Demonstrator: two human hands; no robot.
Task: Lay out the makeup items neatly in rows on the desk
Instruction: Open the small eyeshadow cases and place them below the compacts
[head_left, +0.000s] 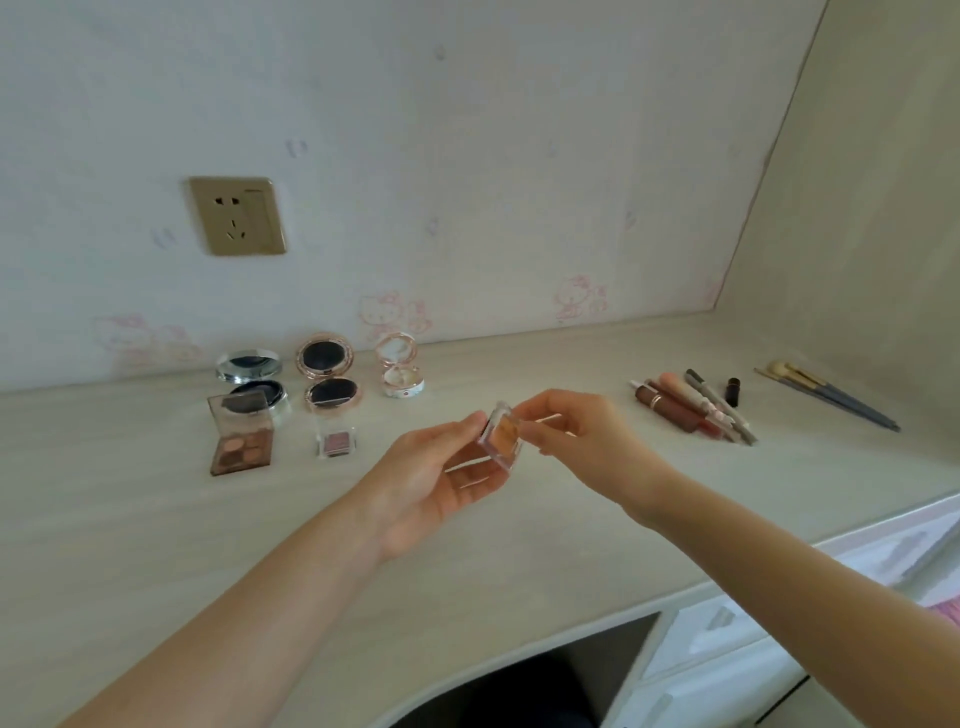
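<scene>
Left fingers (470, 423): pinching the small clear eyeshadow case (501, 439) by its lower edges.
Right fingers (524, 418): gripping the case's upper end, perhaps its lid.
Case: held above the worktop (156, 530), right of the single pink shadow pot (336, 441).
Handling: likely light, rigid, slick plastic; hinged lid and pressed powder look fragile.
Hold: by the side edges, kept level.
Spot: probably beside the pot, continuing its row.

Pale wood-grain desk (156, 519), pink cartoon-cat wallpaper (467, 156), gold socket (237, 216), brown four-shade palette (241, 448)
</scene>
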